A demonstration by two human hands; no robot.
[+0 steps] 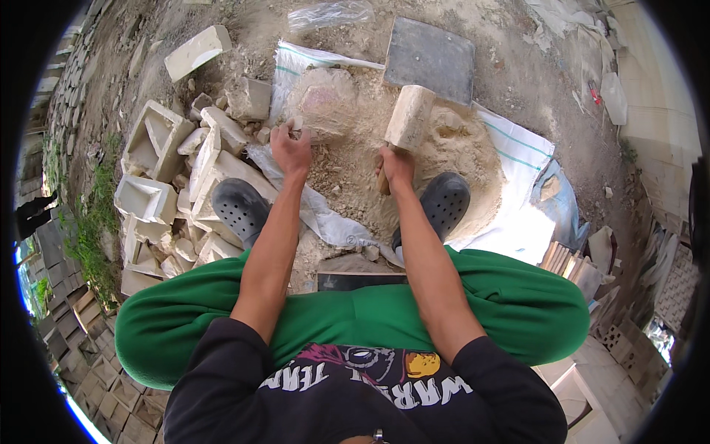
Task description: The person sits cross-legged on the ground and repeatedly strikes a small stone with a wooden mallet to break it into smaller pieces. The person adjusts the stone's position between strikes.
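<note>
My right hand (397, 166) grips the short wooden handle of a mallet (410, 118), whose thick, pale, dust-covered head points away from me. Fingers curled, my left hand (291, 153) is closed at the left edge of the heap of crumbs; whatever lies between its fingertips is too small to make out. Just beyond it sits a dusty rounded lump (322, 100) with a pinkish patch. Crushed pale rubble and powder (466, 163) spread between and around my feet, over a white woven sack (514, 148) with green stripes.
Broken white plaster moulds (151, 140) and chunks pile up at the left. A flat grey board (430, 59) lies beyond the rubble, near clear plastic wrap (330, 15). My dark clogs (446, 203) flank the work area. A pale block (197, 52) lies far left.
</note>
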